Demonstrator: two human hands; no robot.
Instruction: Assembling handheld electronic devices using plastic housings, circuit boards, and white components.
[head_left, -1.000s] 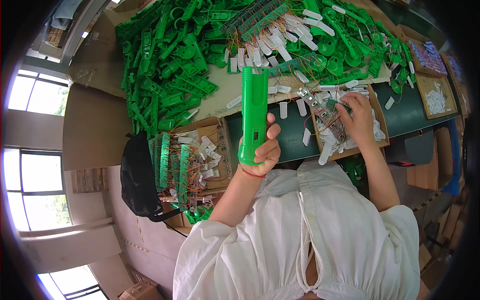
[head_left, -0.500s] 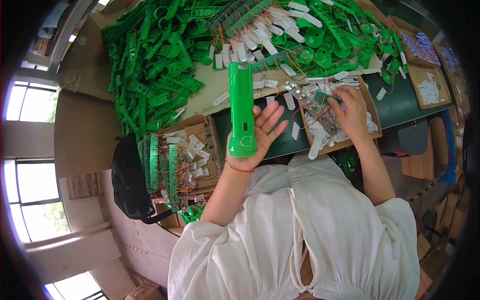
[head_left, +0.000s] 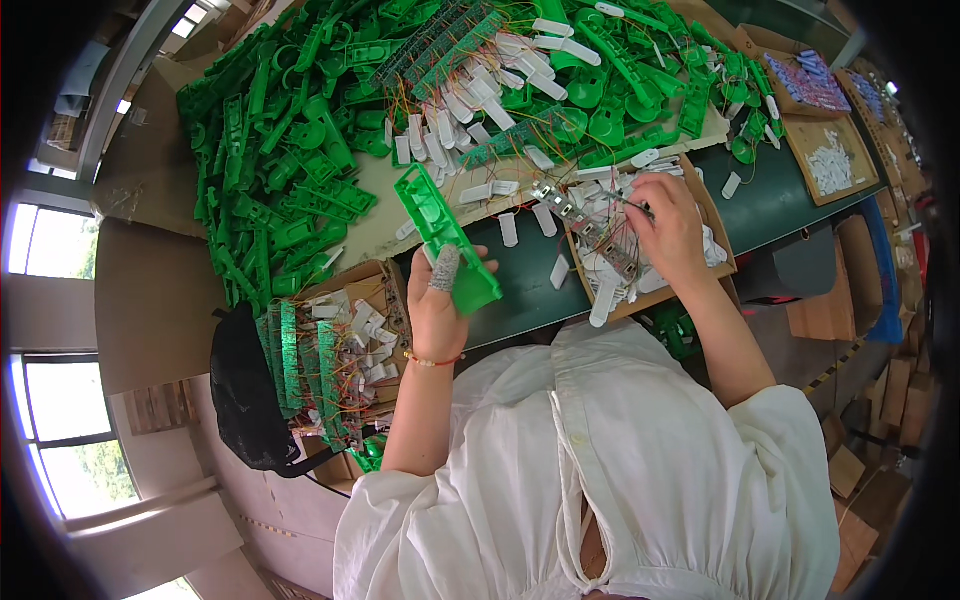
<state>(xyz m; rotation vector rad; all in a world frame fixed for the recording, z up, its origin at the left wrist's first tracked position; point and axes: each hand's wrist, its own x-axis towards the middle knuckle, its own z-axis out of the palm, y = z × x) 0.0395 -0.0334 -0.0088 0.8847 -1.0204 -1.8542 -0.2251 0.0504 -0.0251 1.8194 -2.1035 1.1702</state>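
Observation:
My left hand (head_left: 436,318), its thumb wrapped in grey tape, is closed round a green plastic flashlight casing half (head_left: 427,212). The casing's hollow, ribbed inside faces up, and it tilts with its far end to the left. Over a cardboard box (head_left: 716,212) my right hand (head_left: 668,230) pinches a small circuit board (head_left: 632,205), seen nearly edge-on. Beneath that hand lie white plastic strips (head_left: 604,302) and a row of small boards with wires (head_left: 606,245).
Green casings (head_left: 290,160) are heaped across the far left. Wired board panels (head_left: 440,50) lie on the pile. Another cardboard box (head_left: 397,292) with boards and white parts stands left of my left hand. A tray of white pieces (head_left: 828,165) sits far right.
My left hand has turned the casing over, from its smooth outside to its hollow inside. The circuit board in my right hand has tipped from face-up to nearly edge-on.

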